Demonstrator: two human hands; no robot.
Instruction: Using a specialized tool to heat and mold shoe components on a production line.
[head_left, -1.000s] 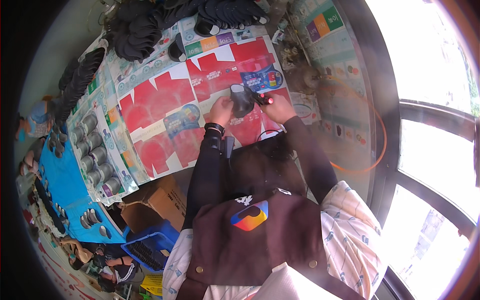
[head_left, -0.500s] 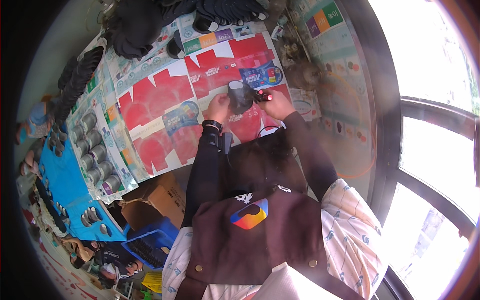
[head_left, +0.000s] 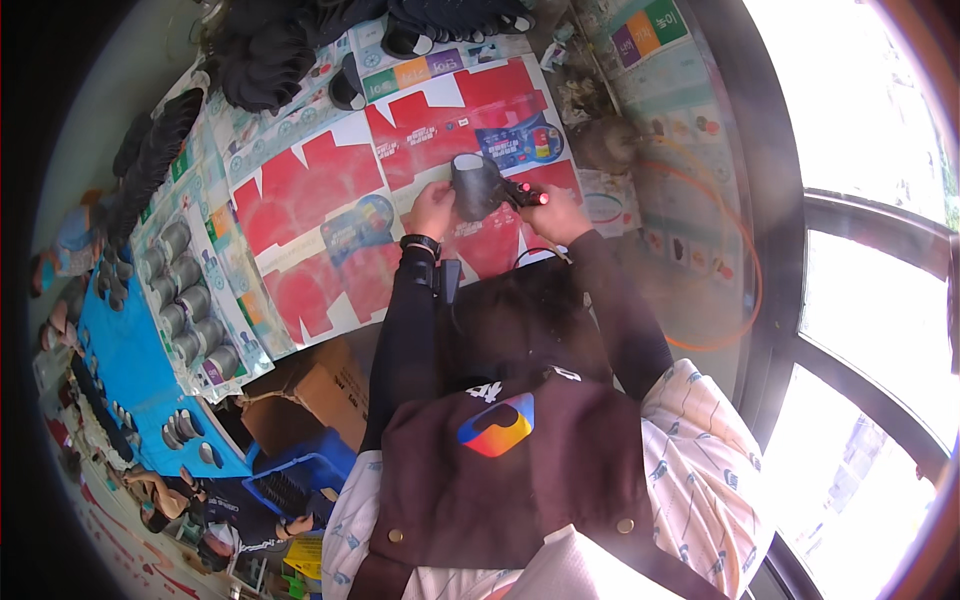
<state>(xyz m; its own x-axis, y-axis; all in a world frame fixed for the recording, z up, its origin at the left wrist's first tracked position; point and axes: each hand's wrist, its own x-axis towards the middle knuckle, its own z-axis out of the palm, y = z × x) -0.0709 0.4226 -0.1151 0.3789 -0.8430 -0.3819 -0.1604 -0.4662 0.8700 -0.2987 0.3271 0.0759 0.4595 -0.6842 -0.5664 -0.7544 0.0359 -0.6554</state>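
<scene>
A dark, rounded shoe upper (head_left: 478,187) with a pale grey opening is held over the red printed card sheets. My left hand (head_left: 432,212) grips its left side, fingers curled at the edge and partly hidden. On the other side, my right hand (head_left: 560,213) is closed around a small black tool with red ends (head_left: 524,194), whose exact kind is unclear. The tool's black front lies against or very near the upper's right side. Beneath both hands, flat red and white card sheets (head_left: 310,195) cover the table.
Dark shoe uppers (head_left: 260,65) are piled along the far edge. Rows of grey rounded pieces (head_left: 190,290) stand at the left. A cardboard box (head_left: 320,390) and a blue crate (head_left: 325,455) sit below the table. A person (head_left: 245,525) is at lower left; windows are on the right.
Both hands have shifted slightly left with the upper, which is turned a little. At lower left, the other person's arm has moved toward the blue crate.
</scene>
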